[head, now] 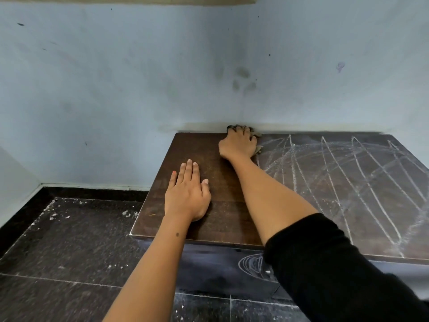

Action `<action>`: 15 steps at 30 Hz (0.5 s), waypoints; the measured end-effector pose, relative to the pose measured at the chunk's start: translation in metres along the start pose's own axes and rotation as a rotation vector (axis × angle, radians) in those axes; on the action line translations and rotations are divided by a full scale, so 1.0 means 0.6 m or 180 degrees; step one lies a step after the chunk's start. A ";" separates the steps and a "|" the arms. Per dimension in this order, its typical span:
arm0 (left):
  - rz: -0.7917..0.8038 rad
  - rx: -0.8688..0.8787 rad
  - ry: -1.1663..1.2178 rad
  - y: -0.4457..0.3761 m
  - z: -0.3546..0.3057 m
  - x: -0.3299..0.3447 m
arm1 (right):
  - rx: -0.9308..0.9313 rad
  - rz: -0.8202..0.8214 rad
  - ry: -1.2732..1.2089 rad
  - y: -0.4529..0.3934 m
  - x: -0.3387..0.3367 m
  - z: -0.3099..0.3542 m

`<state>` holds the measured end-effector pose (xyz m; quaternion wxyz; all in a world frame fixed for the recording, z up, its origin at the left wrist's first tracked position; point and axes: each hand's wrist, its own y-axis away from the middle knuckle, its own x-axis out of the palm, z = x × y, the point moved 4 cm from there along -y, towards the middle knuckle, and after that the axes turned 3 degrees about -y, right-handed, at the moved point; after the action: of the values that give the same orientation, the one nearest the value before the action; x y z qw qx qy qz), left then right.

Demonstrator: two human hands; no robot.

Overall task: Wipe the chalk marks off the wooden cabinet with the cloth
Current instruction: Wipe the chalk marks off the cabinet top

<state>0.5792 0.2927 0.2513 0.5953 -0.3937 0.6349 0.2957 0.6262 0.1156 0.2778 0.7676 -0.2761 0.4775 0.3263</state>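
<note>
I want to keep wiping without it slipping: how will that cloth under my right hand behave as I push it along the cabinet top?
The cloth looks soft, bunched under the right hand, so it probably crumples. It should slide easily over the flat cabinet.

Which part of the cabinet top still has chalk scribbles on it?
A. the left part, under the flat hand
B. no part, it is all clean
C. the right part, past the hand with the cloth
C: white chalk marks cover the right part of the cabinet top, beyond the right hand gripping the cloth, while the wood under the flat left hand looks bare and dark.
</note>
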 end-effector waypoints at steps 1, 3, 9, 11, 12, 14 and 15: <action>-0.0003 -0.0001 0.0003 0.001 -0.001 0.000 | 0.0000 0.0059 -0.0001 0.003 0.005 0.017; -0.0006 0.0010 0.0024 0.001 -0.001 -0.001 | -0.0440 0.0189 0.0043 0.011 0.018 0.058; 0.0058 0.0012 0.0021 0.002 -0.002 -0.004 | -0.1167 0.0526 0.0043 0.000 0.003 0.037; 0.0074 0.0012 -0.0002 0.002 -0.001 -0.003 | -0.0784 0.0262 0.0072 -0.010 -0.009 -0.004; 0.0081 0.0021 -0.0014 0.001 0.000 -0.003 | -0.0578 0.0149 0.0114 -0.010 -0.011 -0.017; 0.0089 0.0018 -0.0025 0.001 -0.001 -0.003 | -0.0263 0.0075 0.0204 -0.006 -0.006 -0.013; 0.0082 0.0006 -0.0023 0.001 -0.002 -0.003 | -0.0192 0.0087 0.0194 0.000 -0.001 0.000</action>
<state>0.5781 0.2924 0.2529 0.5942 -0.3839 0.6380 0.3041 0.6262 0.1156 0.2785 0.7394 -0.3024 0.4944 0.3425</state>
